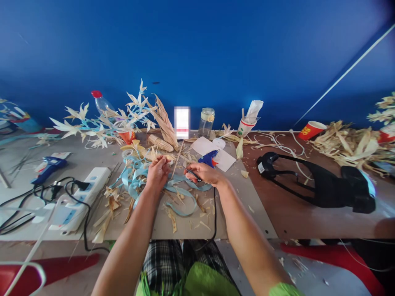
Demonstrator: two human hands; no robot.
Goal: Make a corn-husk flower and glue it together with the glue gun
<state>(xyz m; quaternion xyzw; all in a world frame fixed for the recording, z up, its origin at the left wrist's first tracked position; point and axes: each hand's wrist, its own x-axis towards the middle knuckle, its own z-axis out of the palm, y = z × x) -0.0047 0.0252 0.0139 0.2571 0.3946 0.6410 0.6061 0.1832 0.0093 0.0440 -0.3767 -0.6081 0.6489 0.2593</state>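
My left hand point(159, 172) is closed in a pinch, with a pale piece of corn husk point(169, 157) showing at its fingertips. My right hand point(206, 173) grips a pair of scissors point(197, 177), the blades pointing left toward the husk. Whether the blades touch the husk is too small to tell. Below and around both hands lie loops of light blue ribbon point(182, 213) and scattered husk scraps. A blue glue gun point(207, 157) rests on white paper point(226, 161) just beyond my right hand. Behind my left hand sits a bare corn cob point(160, 143).
Husk flowers on blue-wrapped stems point(100, 119) stand at the back left. A white power strip point(83, 197) and another blue glue gun point(49, 168) are on the left. Along the wall stand a glass jar point(206, 123) and a paper cup point(245, 128). A black strapped headset point(327, 185) lies right.
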